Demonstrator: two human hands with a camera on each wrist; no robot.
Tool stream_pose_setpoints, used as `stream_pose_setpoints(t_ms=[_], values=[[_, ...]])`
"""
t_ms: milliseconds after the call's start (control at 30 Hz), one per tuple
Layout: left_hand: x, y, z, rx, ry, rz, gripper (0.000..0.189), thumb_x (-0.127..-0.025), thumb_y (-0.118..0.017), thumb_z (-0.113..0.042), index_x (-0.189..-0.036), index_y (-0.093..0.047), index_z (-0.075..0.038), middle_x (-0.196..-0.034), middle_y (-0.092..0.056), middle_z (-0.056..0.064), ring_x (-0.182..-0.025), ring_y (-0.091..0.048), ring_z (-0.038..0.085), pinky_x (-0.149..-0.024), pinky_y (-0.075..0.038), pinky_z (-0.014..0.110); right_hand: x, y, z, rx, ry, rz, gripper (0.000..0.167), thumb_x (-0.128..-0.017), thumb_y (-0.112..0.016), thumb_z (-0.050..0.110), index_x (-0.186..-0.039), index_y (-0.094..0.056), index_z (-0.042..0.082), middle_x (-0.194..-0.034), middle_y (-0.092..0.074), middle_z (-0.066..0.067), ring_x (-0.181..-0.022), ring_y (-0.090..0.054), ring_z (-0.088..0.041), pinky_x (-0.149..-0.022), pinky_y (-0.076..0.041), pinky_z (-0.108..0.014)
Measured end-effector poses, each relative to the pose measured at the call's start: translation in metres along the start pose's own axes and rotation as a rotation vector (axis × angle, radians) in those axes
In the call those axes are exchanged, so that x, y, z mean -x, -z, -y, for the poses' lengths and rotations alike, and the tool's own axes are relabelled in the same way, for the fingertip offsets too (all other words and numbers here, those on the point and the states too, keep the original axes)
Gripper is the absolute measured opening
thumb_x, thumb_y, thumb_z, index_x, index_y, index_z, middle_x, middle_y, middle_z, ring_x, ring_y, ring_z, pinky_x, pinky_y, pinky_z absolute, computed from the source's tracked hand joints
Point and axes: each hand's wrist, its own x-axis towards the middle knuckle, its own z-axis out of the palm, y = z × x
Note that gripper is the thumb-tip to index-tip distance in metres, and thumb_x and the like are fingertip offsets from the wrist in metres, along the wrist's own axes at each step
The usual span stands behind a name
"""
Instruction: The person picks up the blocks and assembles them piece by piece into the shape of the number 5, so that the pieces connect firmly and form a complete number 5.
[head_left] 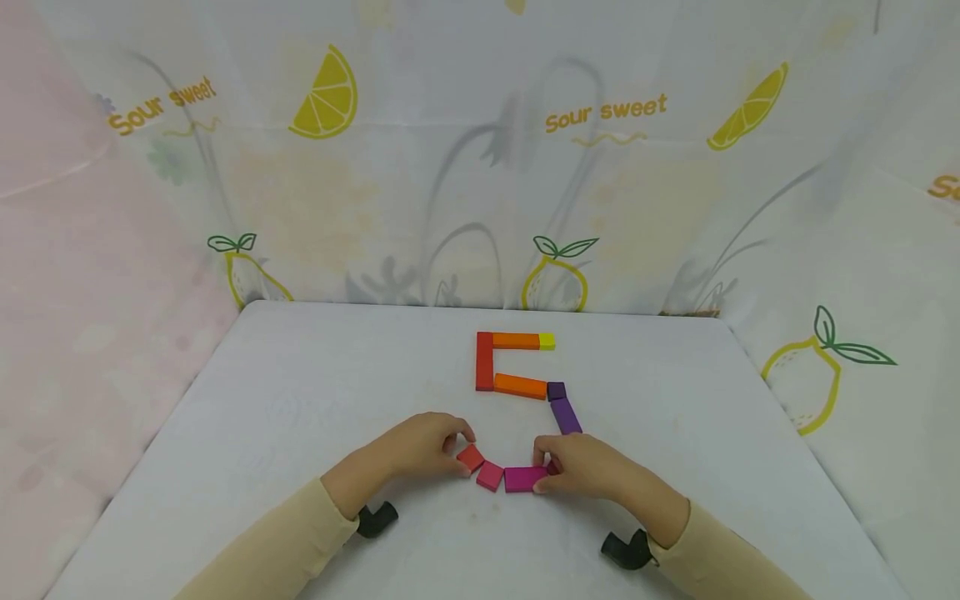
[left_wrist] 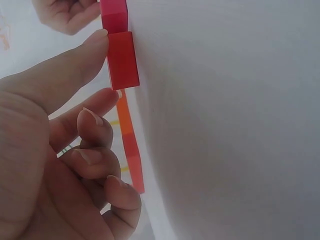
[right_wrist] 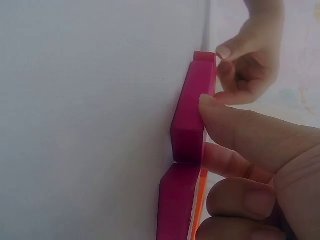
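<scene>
In the head view, my left hand [head_left: 427,446] pinches a small red block [head_left: 470,457] between thumb and index finger, its other fingers loosely curled in the left wrist view. A pinkish-red block [head_left: 491,476] sits at the red block's right corner. Beside that lies a longer magenta block [head_left: 523,479], and my right hand [head_left: 592,467] grips its right end, thumb on the near side and index finger behind. Another dark magenta block [right_wrist: 177,200] meets that end in the right wrist view; the hand mostly covers it in the head view.
Farther back, a purple block [head_left: 566,416] slants up to a dark purple block [head_left: 556,391]. Two orange blocks [head_left: 520,386], an upright red block [head_left: 484,362] and a yellow block [head_left: 547,342] continue the line. All lie on a white table [head_left: 337,375] before a lemon-print cloth [head_left: 450,208].
</scene>
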Motion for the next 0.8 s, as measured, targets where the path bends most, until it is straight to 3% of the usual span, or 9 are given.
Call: stream_pose_setpoints(t_ms=[533, 800], values=[[0.012, 0.009, 0.004, -0.004, 0.069, -0.049, 0.037, -0.082, -0.083, -0.034, -0.114, -0.071, -0.020, -0.076, -0.053, -0.006, -0.073, -0.051, 0.012, -0.064, -0.044, 0.029, 0.005, 0.005, 0.002, 0.007, -0.030, 0.007, 0.026, -0.087, -0.078, 0.034, -0.105, -0.064, 0.022, -0.075, -0.059, 0.011, -0.070, -0.055, -0.010, -0.066, -0.048, -0.030], [0.022, 0.018, 0.014, 0.005, 0.099, -0.101, 0.034, -0.083, -0.083, -0.032, -0.113, -0.071, -0.020, -0.074, -0.052, -0.005, -0.070, -0.049, 0.011, -0.061, -0.042, 0.028, 0.010, 0.017, -0.010, 0.005, -0.044, -0.060, 0.022, -0.089, -0.076, 0.033, -0.104, -0.065, 0.020, -0.072, -0.059, 0.010, -0.070, -0.054, -0.013, -0.064, -0.046, -0.032]])
